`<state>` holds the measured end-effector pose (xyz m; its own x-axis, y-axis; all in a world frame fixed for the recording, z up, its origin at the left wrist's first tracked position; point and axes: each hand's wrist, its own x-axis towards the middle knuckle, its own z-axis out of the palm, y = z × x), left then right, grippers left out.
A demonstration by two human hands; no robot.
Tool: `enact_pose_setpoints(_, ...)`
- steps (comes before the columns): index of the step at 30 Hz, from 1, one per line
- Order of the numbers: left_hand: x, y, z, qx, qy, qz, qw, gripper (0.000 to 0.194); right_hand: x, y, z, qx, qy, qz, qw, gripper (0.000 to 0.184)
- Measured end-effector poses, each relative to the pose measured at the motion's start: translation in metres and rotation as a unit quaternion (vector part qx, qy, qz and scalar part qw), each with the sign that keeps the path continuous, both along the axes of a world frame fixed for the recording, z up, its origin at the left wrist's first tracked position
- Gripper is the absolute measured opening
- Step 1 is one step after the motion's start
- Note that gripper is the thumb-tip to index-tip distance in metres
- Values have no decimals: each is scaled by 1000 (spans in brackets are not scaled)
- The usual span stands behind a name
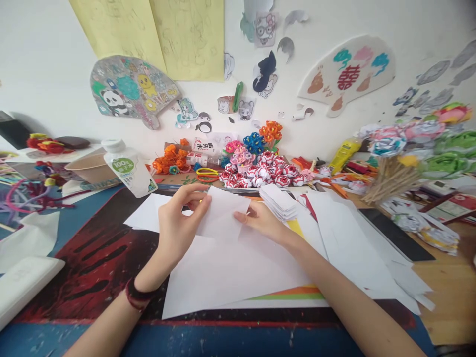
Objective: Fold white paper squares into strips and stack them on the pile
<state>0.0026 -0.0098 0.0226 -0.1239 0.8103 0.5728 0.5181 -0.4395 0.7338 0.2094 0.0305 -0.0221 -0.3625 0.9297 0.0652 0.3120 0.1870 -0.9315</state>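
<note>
Both hands hold a small white paper sheet just above a larger white sheet on the table. My left hand pinches the sheet's left edge, thumb and fingers closed on it. My right hand grips its right edge with fingers curled. A dark cord band sits on my left wrist. A stack of small white paper pieces lies just beyond my right hand.
Red-and-white paper roses and orange, blue and pink paper flowers crowd the back. A white bottle stands at the back left beside a paper bowl. Paper flowers on sticks lie right. A black tablet rests near loose white sheets.
</note>
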Motion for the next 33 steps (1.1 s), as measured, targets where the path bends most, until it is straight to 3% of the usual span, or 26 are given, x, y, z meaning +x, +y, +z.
enact_pose_setpoints(3,-3,9,-5,-73,-125,-50,988,29,0,-1,1,-44,65,11,997,41)
enact_pose_setpoints(7,-8,18,-12,-169,-246,-151,942,31,3,0,6,-68,151,1,986,39)
enact_pose_setpoints(11,-4,15,-13,-209,-244,-207,924,29,6,1,7,-82,195,-1,977,33)
enact_pose_setpoints(18,9,4,-2,-303,-175,-268,897,46,4,-1,8,-84,208,7,974,33)
enact_pose_setpoints(25,10,5,-4,-316,-146,-247,904,45,2,0,4,-33,152,36,987,38)
enact_pose_setpoints(29,14,7,-14,-275,-97,-224,930,48,2,0,-1,40,80,5,996,37)
enact_pose_setpoints(33,18,8,-23,-225,-40,-190,955,39,3,-1,-1,29,86,29,995,41)
